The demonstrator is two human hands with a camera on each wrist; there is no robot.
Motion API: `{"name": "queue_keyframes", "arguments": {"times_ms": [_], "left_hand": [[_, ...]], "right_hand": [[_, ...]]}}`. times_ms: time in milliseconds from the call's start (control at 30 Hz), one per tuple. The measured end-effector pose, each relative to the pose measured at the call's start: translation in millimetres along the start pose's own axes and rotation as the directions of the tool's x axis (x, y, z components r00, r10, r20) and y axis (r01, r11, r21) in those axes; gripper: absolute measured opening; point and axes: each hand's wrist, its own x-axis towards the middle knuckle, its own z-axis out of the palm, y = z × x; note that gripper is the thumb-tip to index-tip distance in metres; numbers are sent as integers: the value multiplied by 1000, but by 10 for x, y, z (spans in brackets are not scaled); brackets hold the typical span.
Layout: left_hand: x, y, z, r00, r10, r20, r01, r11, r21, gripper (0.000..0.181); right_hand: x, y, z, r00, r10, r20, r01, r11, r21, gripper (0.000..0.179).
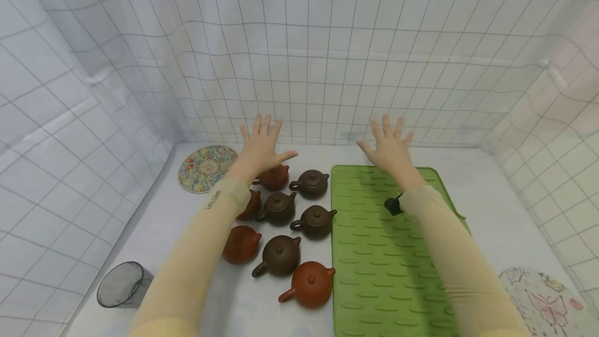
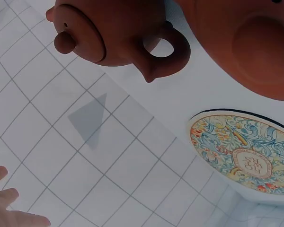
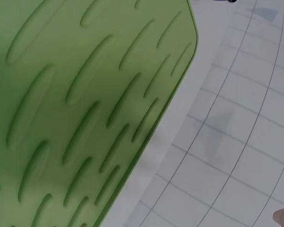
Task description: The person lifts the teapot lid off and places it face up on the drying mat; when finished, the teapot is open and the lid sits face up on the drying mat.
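Note:
Both hands reach forward with fingers spread and hold nothing. My left hand [image 1: 261, 150] is over the far end of a group of clay teapots, its wrist overlapping a reddish-brown teapot [image 1: 275, 177]. My right hand [image 1: 389, 147] hovers over the far edge of a green ridged mat [image 1: 365, 254]. Several dark brown teapots, such as one with a looped handle [image 1: 316, 221], stand in rows left of the mat. An orange-red teapot [image 1: 312, 284] sits nearest the front. In the left wrist view a reddish teapot [image 2: 113, 33] shows its lid knob and handle; fingertips appear at the lower left.
A round patterned coaster [image 1: 208, 168] lies at the far left. A grey clear cup [image 1: 124, 285] stands at the front left. At the front right lies a round butterfly-print piece [image 1: 547, 300]. White gridded curtains [image 1: 318, 56] enclose the back and sides.

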Motion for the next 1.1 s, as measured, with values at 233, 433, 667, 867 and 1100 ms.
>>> {"name": "queue_keyframes", "arguments": {"times_ms": [233, 433, 667, 867, 1100], "left_hand": [[-46, -41, -29, 999, 35, 27, -33, 998, -51, 88], [-113, -98, -40, 997, 80, 18, -77, 991, -108, 81], [-206, -179, 83, 986, 161, 52, -152, 979, -139, 70], [-250, -122, 172, 968, 232, 94, -211, 959, -190, 58], [-214, 6, 294, 945, 276, 175, -216, 929, -302, 49]], "right_hand": [[-9, -147, 61, 999, -50, -1, 50, 999, 16, 73], [-39, -319, 108, 992, -125, 22, 124, 991, 48, 68], [-71, -526, 251, 970, -238, 49, 223, 953, 206, 59], [-110, -638, 431, 947, -316, 63, 284, 910, 302, 49], [-100, -719, 566, 924, -379, 57, 335, 869, 364, 39]]}}
